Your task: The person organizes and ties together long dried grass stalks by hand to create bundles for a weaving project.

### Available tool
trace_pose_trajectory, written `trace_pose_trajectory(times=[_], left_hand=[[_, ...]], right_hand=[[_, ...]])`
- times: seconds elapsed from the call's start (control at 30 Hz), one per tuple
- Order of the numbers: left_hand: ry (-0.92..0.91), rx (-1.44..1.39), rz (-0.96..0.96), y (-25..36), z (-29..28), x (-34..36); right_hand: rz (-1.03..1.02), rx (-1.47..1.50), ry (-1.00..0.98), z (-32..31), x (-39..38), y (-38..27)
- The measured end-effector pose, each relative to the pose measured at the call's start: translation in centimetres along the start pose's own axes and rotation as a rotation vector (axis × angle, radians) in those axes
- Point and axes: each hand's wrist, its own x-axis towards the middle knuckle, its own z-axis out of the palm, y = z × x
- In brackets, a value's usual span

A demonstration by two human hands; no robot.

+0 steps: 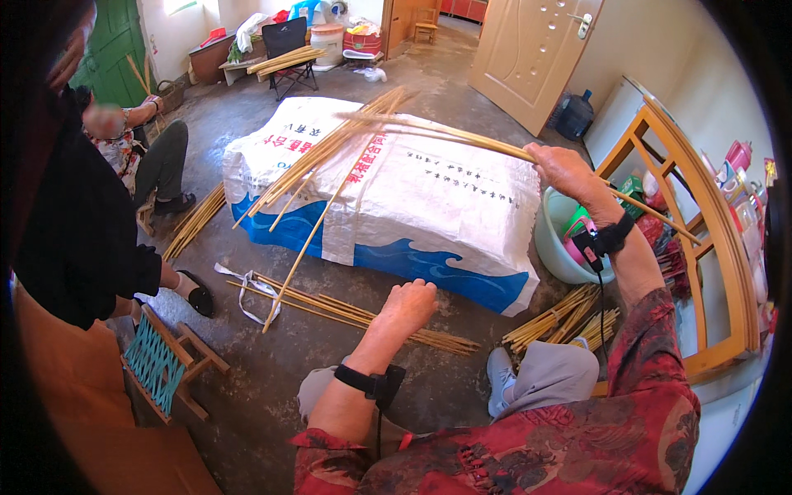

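My right hand (569, 172) is closed round a few long, thin yellow stalks (462, 134), raised over the right end of a white and blue sack-covered block (462, 198). Their far ends blur above the block and their other ends reach past my wrist. A loose pile of similar stalks (330, 157) lies across the block, one stalk hanging over its front edge. My left hand (408, 309) is curled in front of the block, above more stalks (445, 340) on the floor. Whatever its fingers may hold is hidden.
A white strap (245, 285) and a wooden stool with blue webbing (157, 363) lie left. Beside the block's right end stand a pale basin (549, 239), a stalk bundle (561, 318) and a wooden frame (738, 330). Two other people are at left, one in black (82, 223).
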Motion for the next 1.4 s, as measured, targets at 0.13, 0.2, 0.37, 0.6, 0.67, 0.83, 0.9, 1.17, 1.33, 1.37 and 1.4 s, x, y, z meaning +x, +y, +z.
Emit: trace_pose_trajectory(times=[0.13,0.2,0.37,0.6,0.67,0.83,0.9,1.17,1.33,1.37,1.4], left_hand=[[0.08,0.022,-0.011,-0.7,0.4,0.5],[0.265,-0.008,-0.057,-2.0,-0.1,0.6],[0.358,-0.122,-0.222,-3.6,-2.2,0.9],[0.464,-0.095,-0.566,-15.6,-2.0,-1.2],[0.383,-0.07,-0.649,-17.2,-2.8,-1.3],[0.155,0.022,-0.774,-20.6,-2.1,-0.5],[0.13,0.03,-0.767,-21.3,-1.9,0.5],[0.055,0.023,-0.675,-26.7,-1.6,2.9],[0.257,-0.003,-0.604,-25.0,-3.6,5.8],[0.314,0.005,-0.599,-24.9,-4.6,6.3],[0.374,0.015,-0.599,-25.1,-5.3,6.6]], right_hand=[[-0.105,-0.045,0.102,1.4,1.1,-0.4],[-0.039,0.001,0.074,3.6,2.6,-2.4],[0.091,0.211,-0.068,11.1,5.7,-6.6],[-0.055,0.186,-0.039,13.9,4.2,-5.2],[-0.057,0.242,-0.011,14.2,2.8,-3.2],[-0.03,0.248,-0.122,14.2,1.0,-0.6],[-0.006,0.284,-0.149,13.1,0.5,-0.3],[0.039,0.429,-0.161,14.0,0.0,0.9],[0.158,0.628,-0.163,16.1,1.4,1.0],[0.187,0.662,-0.12,17.0,1.9,0.8],[0.208,0.699,-0.077,17.9,2.5,0.3]])
